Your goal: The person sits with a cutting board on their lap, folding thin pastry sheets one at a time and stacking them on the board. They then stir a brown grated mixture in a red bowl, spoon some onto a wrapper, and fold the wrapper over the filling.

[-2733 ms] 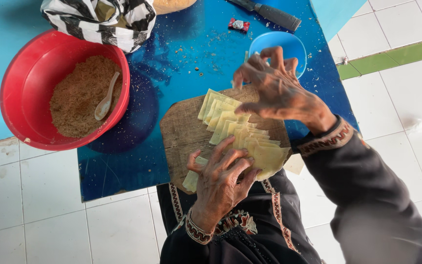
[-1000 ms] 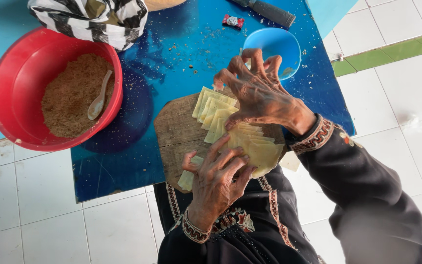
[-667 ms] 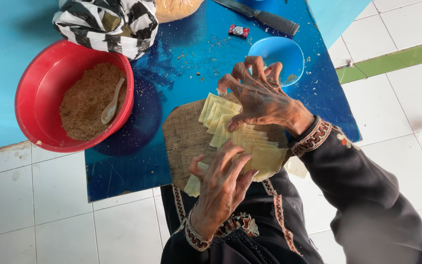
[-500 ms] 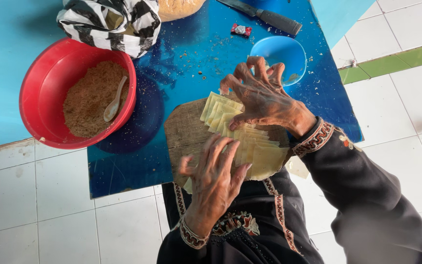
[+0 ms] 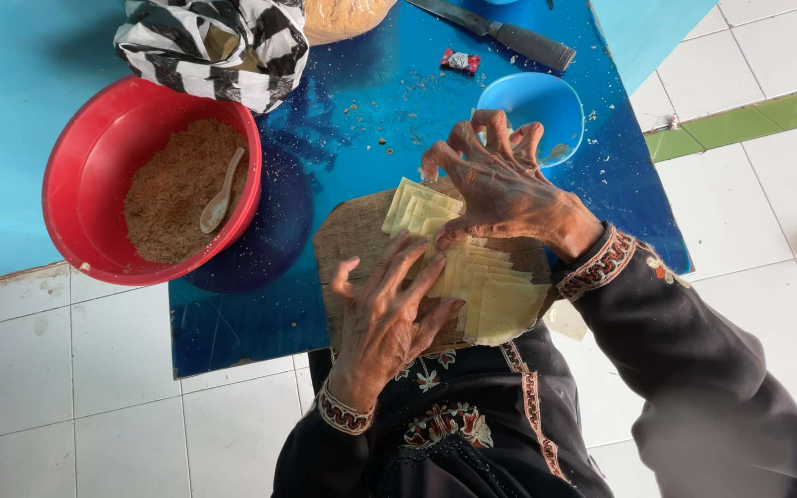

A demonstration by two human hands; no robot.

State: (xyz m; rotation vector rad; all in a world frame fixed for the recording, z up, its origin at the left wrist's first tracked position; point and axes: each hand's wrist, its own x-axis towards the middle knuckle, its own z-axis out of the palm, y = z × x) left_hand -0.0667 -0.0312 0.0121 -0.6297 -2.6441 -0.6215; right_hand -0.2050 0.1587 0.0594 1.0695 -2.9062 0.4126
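Note:
A fanned row of pale yellow square wrappers [image 5: 486, 290] lies on a round wooden board [image 5: 354, 238] atop a blue table [image 5: 389, 92]. My left hand [image 5: 389, 318] rests flat on the near end of the row, fingers spread. My right hand [image 5: 500, 180] hovers over the far end, its fingers curled and touching the top wrappers. A red bowl [image 5: 94, 175] of brown crumbly filling [image 5: 172, 189] with a white spoon [image 5: 219, 194] in it sits to the left of the board.
A small blue bowl [image 5: 532, 97] stands just beyond my right hand. A dark-handled knife [image 5: 509, 32] and a small red wrapped item [image 5: 460, 62] lie at the table's far edge. A black-and-white striped bag [image 5: 209, 46] sits behind the red bowl. White floor tiles surround the table.
My left hand slid forward over the near wrappers and flattened onto them. My right hand stayed over the far end of the row. The view shifted slightly.

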